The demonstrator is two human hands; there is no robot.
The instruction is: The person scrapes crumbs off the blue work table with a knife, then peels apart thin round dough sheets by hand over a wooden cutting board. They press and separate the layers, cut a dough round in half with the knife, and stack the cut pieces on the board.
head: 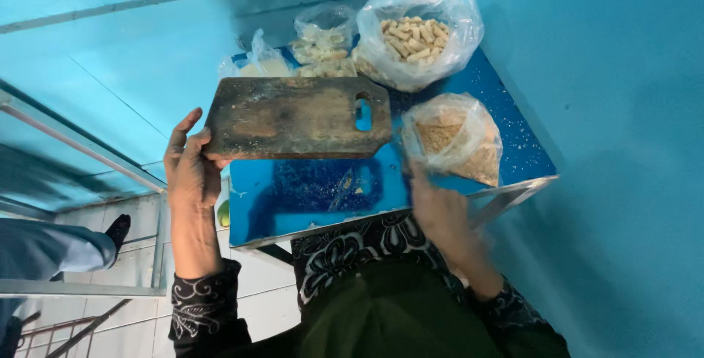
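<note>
Four clear plastic bags at far end of blue worktop (469, 79): large bag of pale sticks (419, 34), crumb bag (455, 140), two small bags (323, 31). One wooden cutting board (293, 117), tilted, left end grasped by left hand (192, 171). Right hand (438, 207) blurred at worktop edge, just below crumb bag; grip cannot be told.

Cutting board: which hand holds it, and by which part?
The left hand holds the wooden cutting board by its plain end, opposite the handle hole. The blurred right hand holds nothing visible.
</note>
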